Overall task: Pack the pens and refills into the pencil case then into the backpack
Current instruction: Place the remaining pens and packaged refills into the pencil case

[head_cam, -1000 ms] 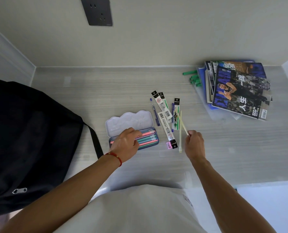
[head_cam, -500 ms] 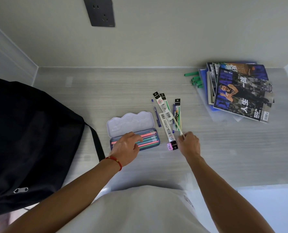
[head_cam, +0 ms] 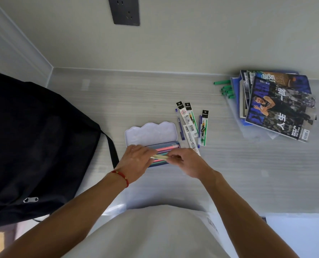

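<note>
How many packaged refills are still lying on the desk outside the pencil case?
4 refill packets that I can tell apart, in a loose cluster right of the open pencil case: three overlapping, one farther right. The right hand covers one's near end; more may be hidden.

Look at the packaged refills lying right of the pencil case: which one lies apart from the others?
The rightmost refill pack, with the green stripe. A strip of bare desk separates it from the other packs, which overlap each other.

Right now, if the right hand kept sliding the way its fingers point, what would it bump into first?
Probably the left hand: the right hand points leftward along the pale pen over the pencil case. Depth is unclear.
</note>
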